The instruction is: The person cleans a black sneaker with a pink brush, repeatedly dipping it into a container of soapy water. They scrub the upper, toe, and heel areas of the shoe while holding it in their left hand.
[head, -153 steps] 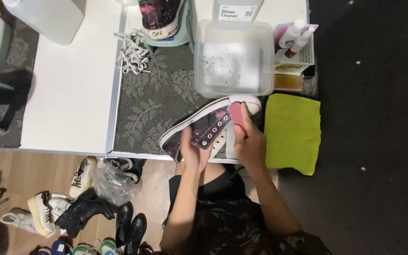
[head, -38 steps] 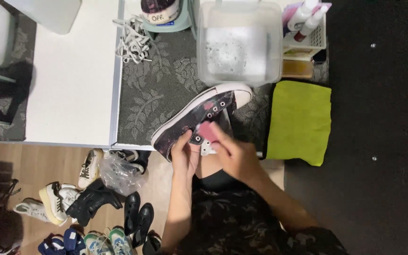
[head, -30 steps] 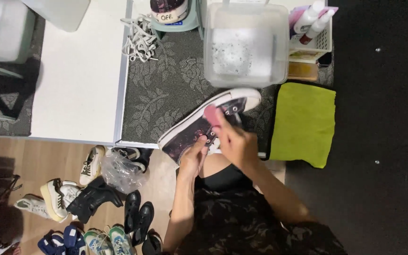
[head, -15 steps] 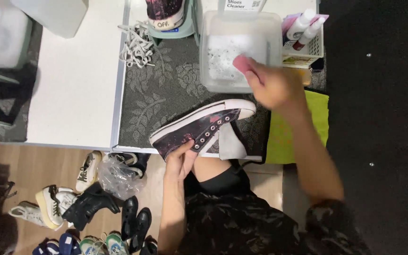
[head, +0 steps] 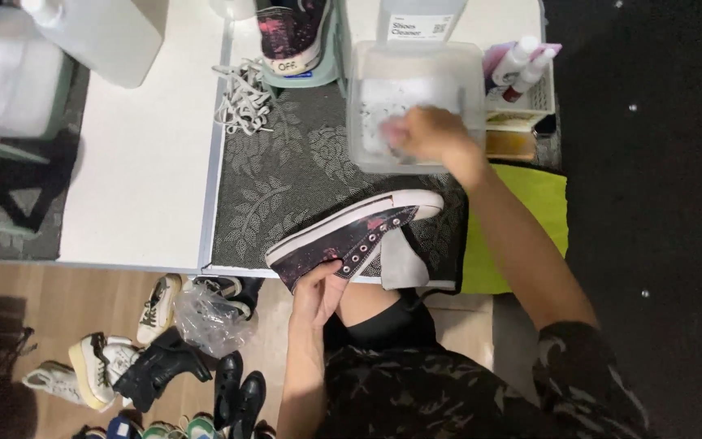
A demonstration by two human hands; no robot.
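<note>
Sneaker point(head: 351, 236), dark high-top with white sole, lies at near mat edge, long axis running near-left heel to far-right toe. Left hand point(head: 321, 291) fingers grip its heel end. Right hand point(head: 428, 134) is far of the toe, inside clear tub point(head: 367, 65), fingers curled around something pinkish, blurred.

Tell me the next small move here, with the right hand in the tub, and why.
Probably bring the right hand back from the clear tub to the dark sneaker. It seems to hold something pink over the sudsy water, and the left hand grips the sneaker's heel at the mat's edge, laces out.
</note>
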